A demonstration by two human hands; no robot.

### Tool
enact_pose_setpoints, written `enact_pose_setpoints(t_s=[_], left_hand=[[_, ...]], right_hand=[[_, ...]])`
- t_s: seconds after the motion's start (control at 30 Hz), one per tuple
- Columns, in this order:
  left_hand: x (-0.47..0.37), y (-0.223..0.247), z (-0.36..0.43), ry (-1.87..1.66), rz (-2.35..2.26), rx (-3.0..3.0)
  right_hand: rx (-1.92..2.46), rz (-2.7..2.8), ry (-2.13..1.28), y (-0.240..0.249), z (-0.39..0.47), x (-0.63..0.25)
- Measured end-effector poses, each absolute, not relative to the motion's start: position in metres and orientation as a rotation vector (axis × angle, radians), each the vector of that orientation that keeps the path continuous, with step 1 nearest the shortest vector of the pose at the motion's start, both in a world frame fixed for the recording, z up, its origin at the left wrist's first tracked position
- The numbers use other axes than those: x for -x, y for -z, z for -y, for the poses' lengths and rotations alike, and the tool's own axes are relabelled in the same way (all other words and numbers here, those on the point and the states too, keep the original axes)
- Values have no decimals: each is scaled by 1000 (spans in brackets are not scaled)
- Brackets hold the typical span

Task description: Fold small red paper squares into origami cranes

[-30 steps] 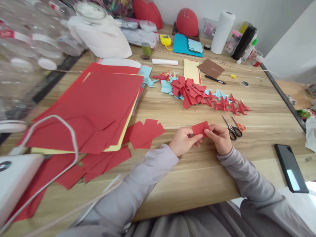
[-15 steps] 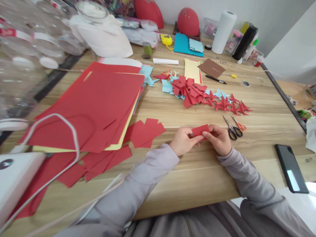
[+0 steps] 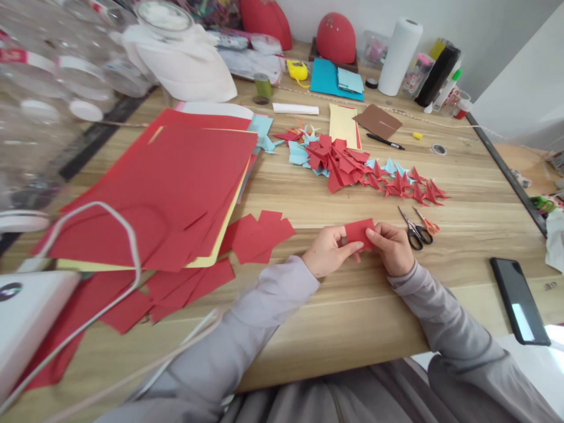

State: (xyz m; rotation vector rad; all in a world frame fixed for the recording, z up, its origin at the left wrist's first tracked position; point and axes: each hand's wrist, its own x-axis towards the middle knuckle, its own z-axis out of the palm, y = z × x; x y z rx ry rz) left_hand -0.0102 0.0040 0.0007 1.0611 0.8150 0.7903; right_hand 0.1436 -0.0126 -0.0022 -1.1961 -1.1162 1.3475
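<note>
Between my two hands is a small piece of red paper (image 3: 359, 231), held just above the wooden table. My left hand (image 3: 329, 249) grips its left side, the thumb lying along the lower edge. At the right edge, my right hand (image 3: 392, 248) pinches it between thumb and fingers. The fingers behind the paper are partly hidden. Farther back lies a heap of red folded paper pieces (image 3: 337, 161) mixed with light blue ones. Cut red paper squares (image 3: 259, 238) are to the left of my left hand.
Black-handled scissors (image 3: 416, 230) and orange-handled scissors (image 3: 427, 222) lie right of my hands. A phone (image 3: 520, 299) rests at the far right. Large red sheets (image 3: 176, 188) are stacked on the left, with a white cable (image 3: 132, 241) looping over them. A black pen (image 3: 385, 141) lies at the back.
The red paper has been turned up or opened out, so more of its face shows between my hands. My right fingers have shifted slightly along its right edge.
</note>
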Motion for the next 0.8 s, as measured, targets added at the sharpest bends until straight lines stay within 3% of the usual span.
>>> enact_pose_setpoints(t_s=[0.4,0.8], left_hand=[[9,3,-7,-789,-850,-1160],[7,2,-10,-974,-816,-959]], right_hand=[[1230,1239,-1269,-4,9,-144],[1100,952,-1322,5,3,-139]])
